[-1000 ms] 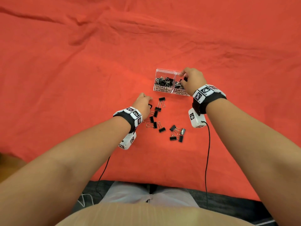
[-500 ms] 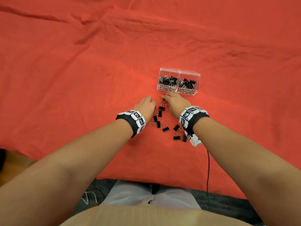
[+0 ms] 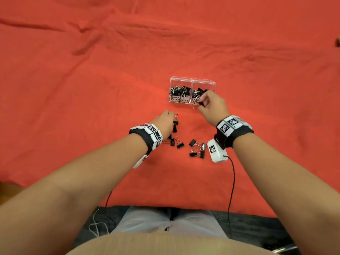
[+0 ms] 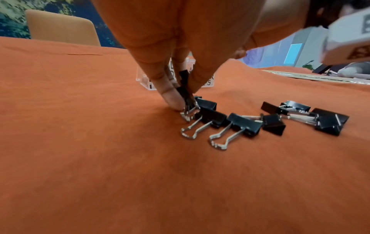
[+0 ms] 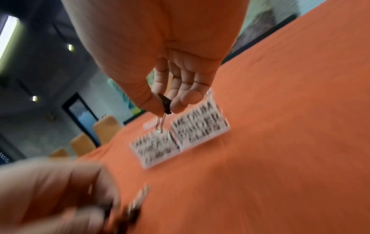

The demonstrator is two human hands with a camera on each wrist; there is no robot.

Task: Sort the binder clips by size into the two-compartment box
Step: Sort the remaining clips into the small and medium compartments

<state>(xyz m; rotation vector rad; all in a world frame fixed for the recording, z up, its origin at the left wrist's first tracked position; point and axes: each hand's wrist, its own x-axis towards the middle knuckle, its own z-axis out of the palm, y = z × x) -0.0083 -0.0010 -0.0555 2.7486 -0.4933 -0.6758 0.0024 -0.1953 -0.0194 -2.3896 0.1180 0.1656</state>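
Note:
A clear two-compartment box [image 3: 191,81] stands on the red cloth, labelled for small clips on the left and medium clips on the right, with black clips in both. My right hand [image 3: 211,105] hovers at the box's front right and pinches a black binder clip [image 5: 165,103] between thumb and fingers, its wire handles hanging down. My left hand [image 3: 165,119] is down on the cloth and pinches another black clip [image 4: 185,96] at the edge of a loose pile [image 3: 177,142]. A second small pile [image 3: 197,149] lies further right.
The wrinkled red cloth [image 3: 92,89] covers the whole table. Cables run from both wrist cameras [image 3: 217,151] down over the near edge to my lap. Chairs [image 4: 62,30] stand beyond the table's far side.
My right hand dropped from the box to the loose clips, took one, and has risen back to the front of the medium compartment. My left hand stayed at the pile.

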